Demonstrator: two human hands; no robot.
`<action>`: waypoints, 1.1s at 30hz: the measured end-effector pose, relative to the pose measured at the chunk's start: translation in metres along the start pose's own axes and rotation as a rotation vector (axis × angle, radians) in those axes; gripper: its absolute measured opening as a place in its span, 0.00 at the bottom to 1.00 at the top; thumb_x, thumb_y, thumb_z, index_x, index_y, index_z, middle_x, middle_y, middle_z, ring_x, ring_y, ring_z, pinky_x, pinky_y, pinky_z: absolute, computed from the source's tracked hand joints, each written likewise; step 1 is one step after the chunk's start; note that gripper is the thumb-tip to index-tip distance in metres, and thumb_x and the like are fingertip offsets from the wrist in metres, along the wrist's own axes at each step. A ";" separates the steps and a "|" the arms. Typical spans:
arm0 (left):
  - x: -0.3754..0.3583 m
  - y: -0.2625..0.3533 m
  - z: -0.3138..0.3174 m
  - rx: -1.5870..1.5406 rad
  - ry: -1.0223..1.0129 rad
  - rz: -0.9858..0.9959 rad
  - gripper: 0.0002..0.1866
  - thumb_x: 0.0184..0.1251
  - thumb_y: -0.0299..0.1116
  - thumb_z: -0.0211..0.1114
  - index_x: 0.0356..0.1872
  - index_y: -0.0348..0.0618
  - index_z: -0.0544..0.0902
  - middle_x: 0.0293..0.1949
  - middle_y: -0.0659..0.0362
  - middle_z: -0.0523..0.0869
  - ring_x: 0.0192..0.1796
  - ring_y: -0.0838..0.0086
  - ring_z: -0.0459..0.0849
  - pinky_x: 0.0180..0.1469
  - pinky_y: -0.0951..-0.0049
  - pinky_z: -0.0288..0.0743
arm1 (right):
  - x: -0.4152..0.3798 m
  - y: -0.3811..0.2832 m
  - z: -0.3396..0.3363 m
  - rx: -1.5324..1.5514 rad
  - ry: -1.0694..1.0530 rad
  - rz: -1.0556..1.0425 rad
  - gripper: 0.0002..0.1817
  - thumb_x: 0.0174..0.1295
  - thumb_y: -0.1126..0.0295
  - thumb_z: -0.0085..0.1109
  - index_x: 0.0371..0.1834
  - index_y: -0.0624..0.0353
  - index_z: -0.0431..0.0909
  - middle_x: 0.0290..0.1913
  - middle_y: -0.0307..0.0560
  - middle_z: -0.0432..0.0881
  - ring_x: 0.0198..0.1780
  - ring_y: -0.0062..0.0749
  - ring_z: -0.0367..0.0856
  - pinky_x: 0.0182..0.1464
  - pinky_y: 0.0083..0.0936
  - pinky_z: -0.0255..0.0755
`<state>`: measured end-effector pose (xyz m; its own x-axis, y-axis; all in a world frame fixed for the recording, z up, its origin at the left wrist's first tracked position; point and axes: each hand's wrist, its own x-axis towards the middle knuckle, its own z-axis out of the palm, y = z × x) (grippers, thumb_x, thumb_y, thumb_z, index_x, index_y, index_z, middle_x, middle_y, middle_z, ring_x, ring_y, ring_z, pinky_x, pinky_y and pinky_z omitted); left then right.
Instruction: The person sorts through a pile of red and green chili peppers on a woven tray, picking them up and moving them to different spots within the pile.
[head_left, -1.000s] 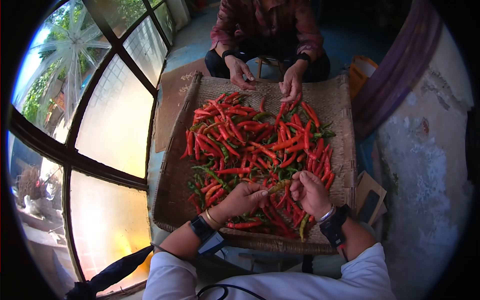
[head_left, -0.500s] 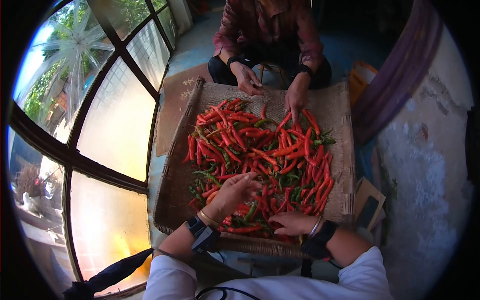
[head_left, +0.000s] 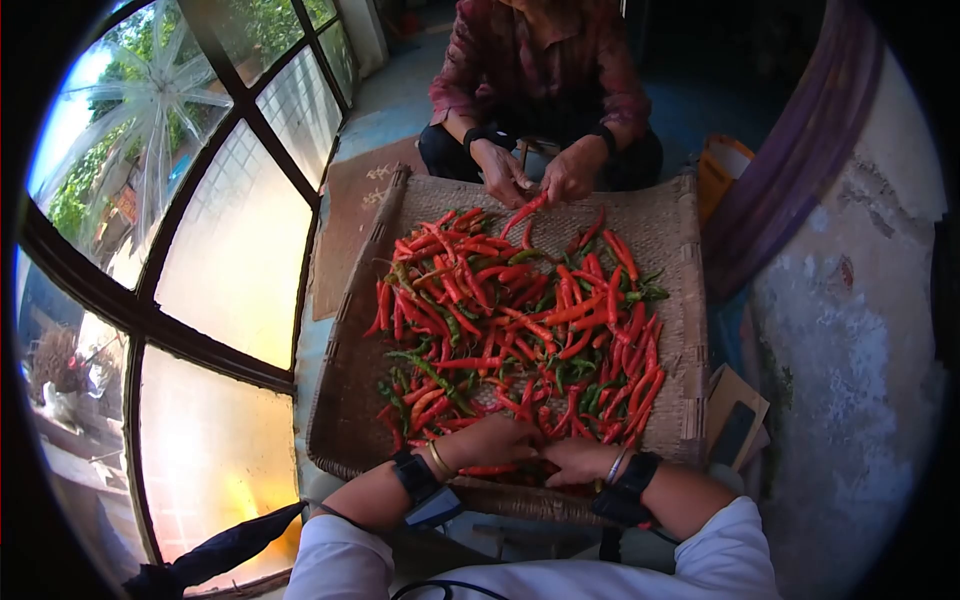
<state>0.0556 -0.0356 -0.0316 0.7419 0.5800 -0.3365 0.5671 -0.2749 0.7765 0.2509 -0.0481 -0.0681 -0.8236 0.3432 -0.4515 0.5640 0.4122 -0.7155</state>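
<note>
Red and green chili peppers (head_left: pixel 520 320) are heaped in a large woven tray (head_left: pixel 660 215). Near the tray's front edge, my left hand (head_left: pixel 497 440) reaches in over the peppers with its fingers bent inward. My right hand (head_left: pixel 580 460) is just beside it, low over the peppers, and the two hands almost meet. The fingertips of both are hidden or too small to make out, so what they may hold does not show.
Across the tray sits a person (head_left: pixel 545 80), whose two hands hold a red pepper (head_left: pixel 525 212) over the far edge. Windows (head_left: pixel 235 240) line the left. On the right are a purple curtain (head_left: pixel 790 150), a rough wall (head_left: pixel 850 330) and a cardboard box (head_left: pixel 735 415).
My left hand has moved down and right, close to my right hand. The other person's hands have come together and lifted a red pepper from the heap.
</note>
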 end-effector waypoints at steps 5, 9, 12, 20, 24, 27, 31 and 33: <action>-0.003 0.008 -0.001 0.028 -0.033 -0.005 0.19 0.56 0.39 0.55 0.49 0.47 0.73 0.33 0.50 0.80 0.37 0.55 0.79 0.41 0.62 0.72 | -0.003 -0.007 -0.008 -0.108 -0.111 0.013 0.18 0.49 0.60 0.58 0.43 0.52 0.73 0.34 0.53 0.77 0.40 0.47 0.76 0.41 0.36 0.69; -0.006 0.013 -0.005 0.017 -0.033 0.010 0.15 0.54 0.37 0.57 0.42 0.42 0.76 0.37 0.48 0.80 0.40 0.54 0.78 0.43 0.60 0.70 | -0.005 -0.003 -0.009 0.029 0.061 -0.067 0.13 0.51 0.61 0.57 0.36 0.55 0.74 0.26 0.48 0.78 0.33 0.41 0.78 0.36 0.34 0.69; -0.002 0.002 0.003 -0.006 0.031 0.089 0.14 0.53 0.35 0.58 0.40 0.41 0.75 0.36 0.47 0.79 0.39 0.53 0.78 0.42 0.62 0.71 | -0.009 -0.011 -0.021 0.243 0.129 -0.004 0.12 0.53 0.61 0.56 0.35 0.56 0.74 0.21 0.45 0.77 0.25 0.33 0.78 0.31 0.29 0.70; -0.003 0.013 -0.008 -0.507 -0.015 -0.006 0.14 0.61 0.38 0.57 0.41 0.37 0.74 0.31 0.57 0.75 0.34 0.73 0.77 0.36 0.73 0.72 | -0.021 -0.022 -0.036 0.548 0.333 0.035 0.11 0.57 0.62 0.55 0.33 0.59 0.74 0.17 0.40 0.75 0.18 0.20 0.74 0.22 0.19 0.68; -0.003 0.006 -0.004 -0.601 0.106 0.067 0.15 0.62 0.40 0.57 0.39 0.36 0.74 0.30 0.60 0.74 0.33 0.82 0.74 0.32 0.79 0.70 | -0.024 -0.028 -0.040 0.771 0.383 0.089 0.10 0.60 0.63 0.52 0.30 0.59 0.74 0.15 0.35 0.71 0.15 0.13 0.68 0.16 0.13 0.61; -0.002 0.007 -0.005 -0.418 0.179 0.122 0.12 0.63 0.37 0.56 0.37 0.35 0.75 0.28 0.62 0.75 0.29 0.83 0.74 0.30 0.80 0.69 | -0.026 -0.027 -0.045 0.878 0.388 0.117 0.10 0.61 0.63 0.51 0.29 0.59 0.73 0.15 0.33 0.70 0.14 0.12 0.65 0.15 0.12 0.58; -0.007 0.015 -0.013 -0.410 0.220 0.088 0.10 0.64 0.34 0.54 0.32 0.35 0.76 0.22 0.66 0.75 0.24 0.84 0.73 0.26 0.81 0.68 | -0.028 -0.028 -0.050 0.927 0.237 0.138 0.11 0.61 0.63 0.51 0.30 0.59 0.74 0.16 0.33 0.71 0.15 0.12 0.65 0.16 0.11 0.59; -0.007 0.013 -0.017 -0.619 0.255 0.010 0.11 0.65 0.35 0.54 0.31 0.36 0.76 0.22 0.66 0.76 0.23 0.85 0.72 0.25 0.82 0.67 | -0.028 -0.028 -0.047 0.887 0.179 0.117 0.11 0.60 0.62 0.51 0.30 0.59 0.74 0.16 0.33 0.71 0.16 0.12 0.65 0.17 0.11 0.59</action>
<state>0.0516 -0.0303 -0.0099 0.5954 0.7636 -0.2498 0.1938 0.1652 0.9670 0.2611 -0.0297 -0.0104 -0.7008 0.4986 -0.5102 0.3293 -0.4084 -0.8514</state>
